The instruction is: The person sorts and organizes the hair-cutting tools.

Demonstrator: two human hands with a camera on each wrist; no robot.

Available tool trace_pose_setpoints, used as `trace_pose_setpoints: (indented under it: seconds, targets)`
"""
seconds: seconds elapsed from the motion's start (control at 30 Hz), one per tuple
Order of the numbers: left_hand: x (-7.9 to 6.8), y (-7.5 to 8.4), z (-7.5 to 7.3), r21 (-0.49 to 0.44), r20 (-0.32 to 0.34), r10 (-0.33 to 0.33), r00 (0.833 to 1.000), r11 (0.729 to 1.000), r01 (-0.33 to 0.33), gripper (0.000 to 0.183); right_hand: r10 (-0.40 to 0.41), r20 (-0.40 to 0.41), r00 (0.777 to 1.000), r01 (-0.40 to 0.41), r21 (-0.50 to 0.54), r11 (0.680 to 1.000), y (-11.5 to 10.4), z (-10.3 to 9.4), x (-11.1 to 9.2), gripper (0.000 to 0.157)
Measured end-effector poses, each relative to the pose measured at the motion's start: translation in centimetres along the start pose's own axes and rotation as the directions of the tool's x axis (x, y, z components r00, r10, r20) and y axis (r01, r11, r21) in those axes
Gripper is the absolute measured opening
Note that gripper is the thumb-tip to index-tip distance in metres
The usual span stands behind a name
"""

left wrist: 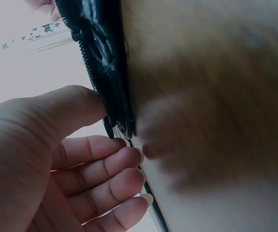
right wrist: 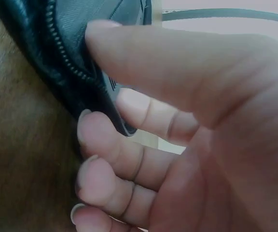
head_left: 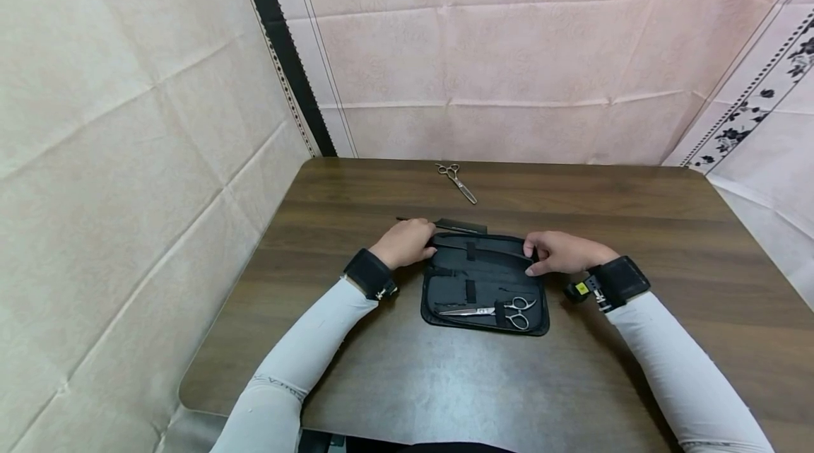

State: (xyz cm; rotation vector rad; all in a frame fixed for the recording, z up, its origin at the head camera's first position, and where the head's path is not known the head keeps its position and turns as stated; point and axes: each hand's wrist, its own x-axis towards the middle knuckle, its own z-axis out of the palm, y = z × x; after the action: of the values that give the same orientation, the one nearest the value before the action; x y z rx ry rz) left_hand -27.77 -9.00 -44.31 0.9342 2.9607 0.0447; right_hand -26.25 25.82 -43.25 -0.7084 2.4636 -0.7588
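Observation:
A black zip case (head_left: 486,276) lies open on the table, its inside facing up. Inside, near the front edge, a pair of scissors (head_left: 470,312) is tucked under a strap. At the case's far left corner my left hand (head_left: 405,242) pinches the zippered edge (left wrist: 93,72) between thumb and index finger. My right hand (head_left: 562,253) grips the far right corner, thumb on the inner face and fingers along the outer edge (right wrist: 47,72). Just beyond the case is a slim black comb-like thing (head_left: 467,227), partly hidden by the left hand.
Thinning scissors (head_left: 459,183) lie near the far edge of the brown wooden table (head_left: 636,206). Pale cloth (head_left: 509,71) hangs behind the table and at both sides.

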Motion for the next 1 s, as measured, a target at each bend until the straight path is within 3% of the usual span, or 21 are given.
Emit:
trace_pose_setpoints:
  seconds: [0.37,0.83,1.0]
  targets:
    - [-0.01,0.36,-0.16,-0.049,-0.004,0.041,0.999,0.998,-0.041,0.025,-0.004,-0.008,1.0,0.004,-0.001,1.0,0.02,-0.25,-0.18,0.026]
    - [0.03,-0.02,-0.08,-0.158,0.005,-0.036,0.999,0.987,0.036,0.02,-0.017,0.046,0.999,0.016,0.014,1.0,0.29,-0.43,-0.12,0.03]
    - [0.12,-0.13,0.05,-0.159,-0.023,0.038,0.999,0.986,-0.041,0.025,-0.001,0.051,0.999,0.0,0.006,1.0,0.5,-0.48,0.0,0.029]
